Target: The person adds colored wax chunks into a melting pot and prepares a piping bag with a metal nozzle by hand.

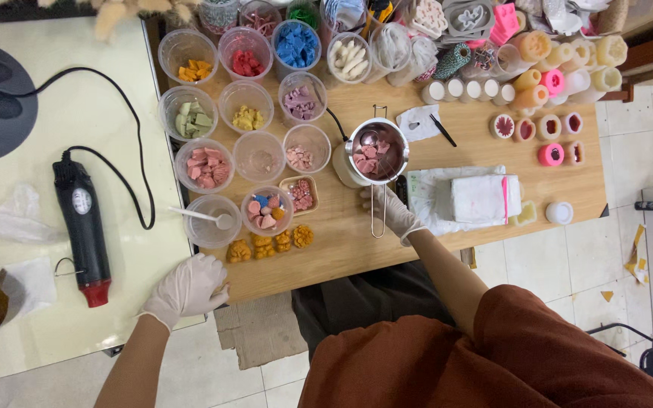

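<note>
Right hand (396,213) grips the melting pot's (376,151) handle at frame centre; keep it level. Left hand (188,287) rests flat, empty, on the surface (341,234) edge.

White gloves (190,285); steel pot (376,149), pink wax chunks (370,159); black-red heat gun (83,227); blue chunks (296,45).

Bright, even, diffuse daylight; soft, faint shadows under the bench (432,249). Mild glare on the pale left surface. Sharp centre, slight wide-angle bending and softness toward edges.
</note>
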